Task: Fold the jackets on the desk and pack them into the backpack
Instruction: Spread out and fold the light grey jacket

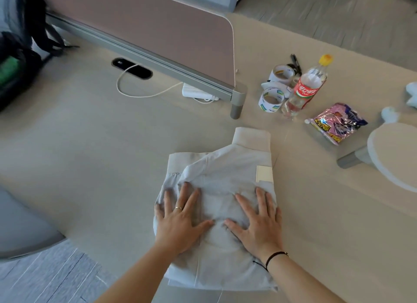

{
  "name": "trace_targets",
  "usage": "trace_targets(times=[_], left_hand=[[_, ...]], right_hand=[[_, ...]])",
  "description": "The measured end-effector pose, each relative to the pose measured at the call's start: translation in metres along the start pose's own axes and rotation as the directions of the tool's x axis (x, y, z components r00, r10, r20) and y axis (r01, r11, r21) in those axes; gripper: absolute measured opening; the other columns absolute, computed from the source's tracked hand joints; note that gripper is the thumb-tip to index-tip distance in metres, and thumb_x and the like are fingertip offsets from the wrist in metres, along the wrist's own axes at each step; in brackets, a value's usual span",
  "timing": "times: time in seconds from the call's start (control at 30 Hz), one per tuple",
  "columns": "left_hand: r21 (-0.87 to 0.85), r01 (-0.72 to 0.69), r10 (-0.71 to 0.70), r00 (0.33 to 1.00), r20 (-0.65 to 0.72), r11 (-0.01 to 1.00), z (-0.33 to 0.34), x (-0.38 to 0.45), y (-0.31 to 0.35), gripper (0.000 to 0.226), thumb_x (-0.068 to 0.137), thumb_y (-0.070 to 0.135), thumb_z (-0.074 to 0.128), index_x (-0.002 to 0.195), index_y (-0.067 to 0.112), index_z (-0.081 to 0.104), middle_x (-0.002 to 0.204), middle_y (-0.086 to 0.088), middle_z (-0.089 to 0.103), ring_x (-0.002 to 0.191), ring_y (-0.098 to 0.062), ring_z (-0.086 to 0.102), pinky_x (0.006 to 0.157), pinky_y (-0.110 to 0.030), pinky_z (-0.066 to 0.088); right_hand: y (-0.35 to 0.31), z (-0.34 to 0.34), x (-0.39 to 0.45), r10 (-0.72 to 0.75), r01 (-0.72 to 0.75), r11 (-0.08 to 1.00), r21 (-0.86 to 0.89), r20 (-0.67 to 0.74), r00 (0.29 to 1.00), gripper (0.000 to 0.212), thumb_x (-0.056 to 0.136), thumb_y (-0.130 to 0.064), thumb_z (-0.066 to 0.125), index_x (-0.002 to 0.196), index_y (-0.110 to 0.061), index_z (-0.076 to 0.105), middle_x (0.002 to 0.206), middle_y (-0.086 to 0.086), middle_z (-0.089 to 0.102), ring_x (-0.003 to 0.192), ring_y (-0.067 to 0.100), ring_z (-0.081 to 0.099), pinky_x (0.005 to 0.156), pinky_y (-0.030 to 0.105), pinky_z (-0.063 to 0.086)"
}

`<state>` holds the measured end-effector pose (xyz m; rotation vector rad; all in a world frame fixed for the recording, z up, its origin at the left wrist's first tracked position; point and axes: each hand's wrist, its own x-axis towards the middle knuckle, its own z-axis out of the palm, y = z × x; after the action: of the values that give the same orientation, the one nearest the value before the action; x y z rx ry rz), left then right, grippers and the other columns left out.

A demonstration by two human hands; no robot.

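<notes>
A pale grey-blue jacket (225,167) lies folded into a compact rectangle on the beige desk (90,156), near the front edge. A ribbed cuff sticks out at its far side and a white tag shows on its right. My left hand (180,221) rests flat on the left half of the jacket with fingers spread. On the right half, my right hand (259,223) presses down flat in the same way. The black backpack (15,72) stands at the far left of the desk, with something green showing inside.
A brown divider panel (146,31) crosses the back of the desk. A white cable (135,92) runs from a desk socket. Tape rolls (270,99), a cola bottle (304,88) and a snack bag (336,124) sit at the right. A grey chair (22,223) is at the lower left.
</notes>
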<state>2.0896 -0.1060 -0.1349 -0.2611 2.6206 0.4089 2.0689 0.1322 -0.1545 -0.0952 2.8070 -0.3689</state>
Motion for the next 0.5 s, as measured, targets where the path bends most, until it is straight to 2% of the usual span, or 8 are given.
trace_targets(times=[0.07,0.1,0.17,0.23,0.3,0.4,0.5], left_hand=[[-0.102,0.141,-0.147,0.988,-0.051,0.985,-0.001,-0.014,-0.012,0.104,0.07,0.094,0.039,0.148,0.057,-0.018,0.159,0.01,-0.036,0.152,-0.035,-0.017,0.12,-0.062,0.002],[-0.196,0.208,-0.222,0.974,-0.05,0.958,-0.001,-0.021,-0.019,0.11,0.067,0.093,0.048,0.148,0.057,-0.016,0.161,0.005,-0.032,0.153,-0.036,-0.007,0.121,-0.059,0.01],[-0.355,0.259,-0.285,0.958,-0.021,0.898,-0.004,-0.029,-0.026,0.118,0.062,0.085,0.065,0.149,0.057,-0.01,0.165,-0.005,-0.012,0.148,-0.038,0.026,0.115,-0.052,0.032],[-0.465,0.24,-0.257,0.966,0.028,0.852,-0.01,-0.03,-0.025,0.12,0.064,0.069,0.078,0.149,0.058,-0.005,0.156,-0.012,0.019,0.13,-0.031,0.049,0.096,-0.043,0.048],[-0.537,0.196,-0.199,0.979,0.052,0.82,-0.015,-0.028,-0.02,0.12,0.067,0.054,0.084,0.149,0.06,-0.003,0.139,-0.008,0.039,0.119,-0.027,0.054,0.084,-0.037,0.048],[-0.617,0.161,-0.154,0.986,0.065,0.771,-0.022,-0.025,-0.018,0.115,0.071,0.036,0.086,0.147,0.063,0.004,0.133,0.004,0.049,0.123,-0.026,0.053,0.092,-0.039,0.048],[-0.608,0.126,-0.049,0.989,0.142,0.784,-0.024,-0.032,-0.016,0.109,0.076,0.024,0.079,0.139,0.071,0.003,0.136,0.012,0.044,0.116,-0.026,0.058,0.089,-0.03,0.045]], right_hand=[[0.004,-0.008,-0.002,0.018,-0.022,0.995,0.096,0.042,0.999,0.085,0.071,-0.098,0.024,0.148,-0.063,0.017,0.167,-0.004,-0.01,0.154,0.022,-0.009,0.122,0.048,0.01],[0.006,-0.012,-0.003,0.064,-0.073,0.981,0.181,0.054,0.997,0.087,0.069,-0.098,0.026,0.148,-0.062,0.021,0.166,-0.005,-0.011,0.154,0.02,-0.006,0.122,0.045,0.011],[0.011,-0.019,-0.004,0.199,-0.218,0.915,0.34,0.091,0.976,0.09,0.065,-0.095,0.042,0.147,-0.059,0.028,0.166,0.001,-0.004,0.153,0.022,0.004,0.121,0.043,0.014],[0.013,-0.025,-0.004,0.251,-0.299,0.84,0.452,0.165,0.954,0.094,0.063,-0.087,0.06,0.147,-0.058,0.029,0.163,0.005,0.008,0.15,0.025,0.01,0.121,0.043,0.017],[0.014,-0.029,-0.003,0.212,-0.308,0.775,0.553,0.231,0.95,0.094,0.065,-0.074,0.074,0.147,-0.057,0.03,0.157,0.005,0.017,0.149,0.024,0.014,0.121,0.042,0.022],[0.02,-0.039,-0.004,0.145,-0.302,0.721,0.624,0.291,0.946,0.096,0.066,-0.058,0.086,0.146,-0.057,0.032,0.151,0.002,0.025,0.144,0.021,0.028,0.116,0.036,0.03],[0.026,-0.044,-0.008,0.109,-0.301,0.731,0.612,0.332,0.937,0.103,0.063,-0.057,0.089,0.146,-0.059,0.029,0.14,0.002,0.033,0.134,0.019,0.041,0.108,0.03,0.035]])
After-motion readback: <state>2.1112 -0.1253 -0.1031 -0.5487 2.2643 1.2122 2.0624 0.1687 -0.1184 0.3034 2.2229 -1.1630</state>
